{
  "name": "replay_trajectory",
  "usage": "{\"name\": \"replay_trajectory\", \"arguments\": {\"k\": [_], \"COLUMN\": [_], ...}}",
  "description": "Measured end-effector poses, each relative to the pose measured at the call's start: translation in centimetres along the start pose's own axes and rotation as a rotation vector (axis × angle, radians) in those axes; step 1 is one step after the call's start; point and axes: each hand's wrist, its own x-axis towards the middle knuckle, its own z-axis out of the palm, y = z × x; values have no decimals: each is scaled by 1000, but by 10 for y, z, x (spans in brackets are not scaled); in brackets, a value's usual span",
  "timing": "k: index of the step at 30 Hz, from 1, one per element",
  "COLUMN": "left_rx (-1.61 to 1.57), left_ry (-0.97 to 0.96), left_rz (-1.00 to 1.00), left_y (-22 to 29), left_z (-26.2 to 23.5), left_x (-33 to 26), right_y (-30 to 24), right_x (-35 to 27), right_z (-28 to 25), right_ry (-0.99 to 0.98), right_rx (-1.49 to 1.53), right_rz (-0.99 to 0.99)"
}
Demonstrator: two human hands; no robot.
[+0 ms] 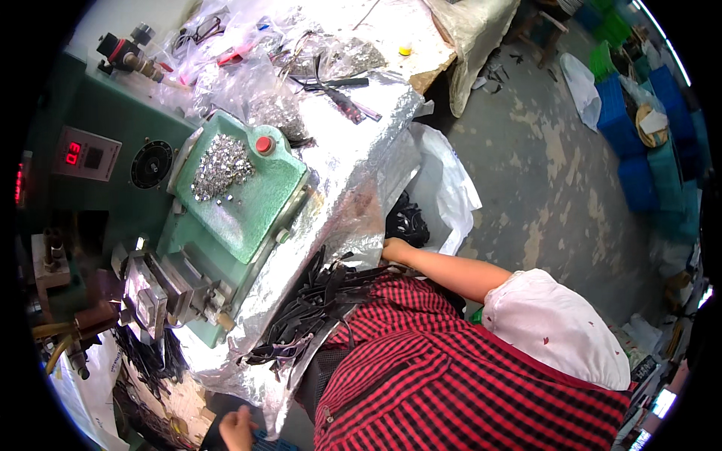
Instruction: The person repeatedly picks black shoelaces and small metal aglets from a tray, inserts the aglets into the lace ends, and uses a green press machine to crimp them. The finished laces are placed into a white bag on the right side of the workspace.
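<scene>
My right hand (394, 250) is at the foil-covered table edge, beside a white plastic bag (450, 188) holding black pieces (407, 222). Its fingers are mostly hidden, so any grip cannot be made out. Low in the picture, my left hand (236, 430) hangs below the table corner, fingers loosely apart, with nothing visible in it. Between the hands lies a pile of thin black strips (312, 301), shaped like eyeglass temples, at the table's near edge. A green tray (252, 214) on the machine carries a heap of small shiny metal pieces (223, 167).
The green machine (113, 113) has a red-lit display (73, 153), a black dial (152, 164), a red button (265, 144) and a metal clamp (147, 297). Clear plastic bags (218, 68) crowd the table's back. Blue crates (617, 113) stand on the far right floor.
</scene>
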Motion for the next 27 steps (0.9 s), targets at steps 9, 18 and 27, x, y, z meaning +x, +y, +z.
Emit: {"name": "replay_trajectory", "arguments": {"k": [9, 18, 27], "left_rx": [-296, -500, -686], "left_ry": [353, 501, 289], "left_rz": [190, 71, 389], "left_y": [73, 87, 59], "left_z": [-19, -12, -32], "left_x": [-31, -77, -9], "right_y": [84, -42, -68], "right_x": [20, -59, -139], "right_z": [34, -81, -42], "right_ry": [53, -387, -76], "right_rx": [-334, 424, -427], "right_rz": [-1173, 308, -369]}}
